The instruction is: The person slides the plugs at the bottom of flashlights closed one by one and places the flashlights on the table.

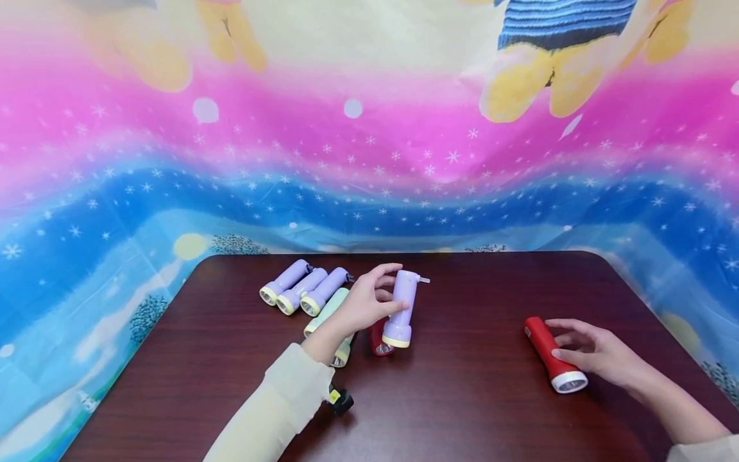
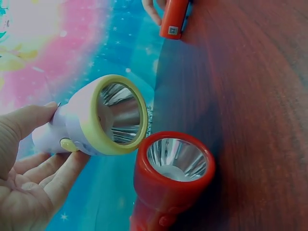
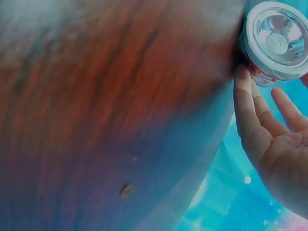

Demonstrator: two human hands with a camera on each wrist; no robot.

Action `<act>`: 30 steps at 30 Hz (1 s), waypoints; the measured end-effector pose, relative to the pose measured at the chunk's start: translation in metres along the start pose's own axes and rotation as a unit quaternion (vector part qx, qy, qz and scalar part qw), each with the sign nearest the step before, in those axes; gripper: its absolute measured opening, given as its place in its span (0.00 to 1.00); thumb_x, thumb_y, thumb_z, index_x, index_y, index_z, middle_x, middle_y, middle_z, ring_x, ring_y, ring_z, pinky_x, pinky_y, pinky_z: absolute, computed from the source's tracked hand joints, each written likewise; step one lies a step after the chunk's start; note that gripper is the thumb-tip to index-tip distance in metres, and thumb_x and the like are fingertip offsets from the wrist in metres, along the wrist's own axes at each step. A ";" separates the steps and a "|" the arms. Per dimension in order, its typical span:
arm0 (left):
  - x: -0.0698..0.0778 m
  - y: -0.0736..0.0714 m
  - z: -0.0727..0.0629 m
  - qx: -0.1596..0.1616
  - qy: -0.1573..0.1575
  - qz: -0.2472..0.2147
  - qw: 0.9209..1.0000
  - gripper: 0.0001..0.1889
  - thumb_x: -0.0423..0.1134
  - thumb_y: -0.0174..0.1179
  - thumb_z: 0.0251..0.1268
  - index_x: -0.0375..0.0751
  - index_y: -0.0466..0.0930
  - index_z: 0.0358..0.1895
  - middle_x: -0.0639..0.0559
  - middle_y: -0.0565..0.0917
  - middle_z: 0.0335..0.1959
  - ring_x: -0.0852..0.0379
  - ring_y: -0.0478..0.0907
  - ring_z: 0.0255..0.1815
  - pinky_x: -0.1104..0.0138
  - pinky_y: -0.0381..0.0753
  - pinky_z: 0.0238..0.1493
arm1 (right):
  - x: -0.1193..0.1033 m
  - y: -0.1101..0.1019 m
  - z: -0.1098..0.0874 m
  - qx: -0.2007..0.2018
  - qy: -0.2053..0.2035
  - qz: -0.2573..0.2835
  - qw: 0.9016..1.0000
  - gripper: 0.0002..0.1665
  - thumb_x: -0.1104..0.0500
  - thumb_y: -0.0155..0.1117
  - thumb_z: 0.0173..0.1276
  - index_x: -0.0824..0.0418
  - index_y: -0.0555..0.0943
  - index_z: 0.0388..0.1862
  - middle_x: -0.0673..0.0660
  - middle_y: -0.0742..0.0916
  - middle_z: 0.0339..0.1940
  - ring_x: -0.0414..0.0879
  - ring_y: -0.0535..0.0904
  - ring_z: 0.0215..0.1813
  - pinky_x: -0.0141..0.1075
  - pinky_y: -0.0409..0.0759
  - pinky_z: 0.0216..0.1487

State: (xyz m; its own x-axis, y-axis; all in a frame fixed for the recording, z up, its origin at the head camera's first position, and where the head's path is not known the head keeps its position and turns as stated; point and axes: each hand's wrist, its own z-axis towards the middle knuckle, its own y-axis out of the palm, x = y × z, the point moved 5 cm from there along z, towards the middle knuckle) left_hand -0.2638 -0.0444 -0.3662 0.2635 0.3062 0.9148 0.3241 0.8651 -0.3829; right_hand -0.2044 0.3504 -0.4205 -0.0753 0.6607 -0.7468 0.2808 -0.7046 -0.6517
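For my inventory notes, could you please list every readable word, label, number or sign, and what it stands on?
No text is readable.
Square label on the red flashlight at the right hand: too small to read.
Yellow mark on the black object: too small to read.

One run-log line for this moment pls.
left hand: holds purple flashlight | right hand: grips white-rimmed red flashlight | table: three more purple flashlights, far left

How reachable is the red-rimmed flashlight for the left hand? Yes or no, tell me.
Probably not as things stand: the red-rimmed flashlight lies close by, but the left hand holds a purple flashlight, which partly hides it in the head view and would likely need setting down first.
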 end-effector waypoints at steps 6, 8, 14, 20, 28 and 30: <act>-0.003 0.002 -0.006 0.019 -0.022 -0.029 0.999 0.36 0.33 0.68 0.61 0.37 0.64 0.72 0.35 0.79 0.63 0.43 0.84 0.54 0.55 0.84 0.55 | -0.005 -0.005 -0.001 0.045 -0.017 -0.038 0.998 0.37 0.56 0.66 0.69 0.71 0.64 0.71 0.67 0.86 0.52 0.27 0.80 0.41 0.30 0.81 0.37; -0.003 0.002 -0.009 0.029 -0.026 -0.034 0.999 0.35 0.33 0.68 0.61 0.37 0.65 0.72 0.36 0.79 0.62 0.43 0.83 0.55 0.56 0.84 0.55 | -0.009 -0.007 -0.001 0.067 -0.025 -0.055 0.996 0.37 0.56 0.67 0.68 0.70 0.66 0.70 0.65 0.87 0.51 0.28 0.80 0.40 0.29 0.81 0.37; 0.000 -0.002 -0.018 0.054 -0.025 -0.041 0.997 0.33 0.32 0.69 0.60 0.35 0.68 0.68 0.36 0.80 0.60 0.43 0.83 0.54 0.57 0.85 0.53 | -0.028 -0.016 0.000 0.124 -0.070 -0.077 0.987 0.33 0.58 0.71 0.65 0.66 0.72 0.67 0.44 0.88 0.46 0.25 0.80 0.39 0.24 0.79 0.37; 0.004 -0.005 -0.027 0.055 -0.029 -0.045 0.997 0.32 0.33 0.70 0.59 0.38 0.69 0.68 0.38 0.81 0.60 0.44 0.83 0.54 0.56 0.84 0.54 | -0.051 -0.015 0.001 0.141 -0.123 -0.062 0.980 0.30 0.62 0.70 0.65 0.65 0.74 0.65 0.28 0.83 0.44 0.25 0.81 0.40 0.23 0.80 0.37; 0.010 -0.005 -0.033 0.054 -0.024 -0.043 0.997 0.32 0.35 0.71 0.59 0.41 0.70 0.67 0.40 0.82 0.59 0.46 0.84 0.52 0.56 0.85 0.52 | -0.088 0.002 0.009 0.131 -0.165 -0.042 0.977 0.29 0.62 0.69 0.66 0.62 0.75 0.65 0.28 0.82 0.45 0.30 0.83 0.40 0.27 0.83 0.37; 0.011 -0.005 -0.034 0.054 -0.022 -0.043 0.997 0.32 0.35 0.71 0.59 0.41 0.70 0.67 0.40 0.82 0.59 0.46 0.84 0.52 0.56 0.84 0.52 | -0.097 0.006 0.012 0.129 -0.170 -0.032 0.976 0.28 0.62 0.69 0.66 0.61 0.75 0.65 0.29 0.82 0.46 0.31 0.84 0.40 0.29 0.83 0.36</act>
State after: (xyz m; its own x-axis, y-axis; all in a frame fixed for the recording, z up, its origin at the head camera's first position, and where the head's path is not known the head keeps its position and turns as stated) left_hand -0.2321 -0.0587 -0.3585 0.1985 0.2438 0.9493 0.2442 0.9257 -0.2888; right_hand -0.2065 0.2793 -0.3533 -0.4102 0.6129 -0.6753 0.0181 -0.7349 -0.6780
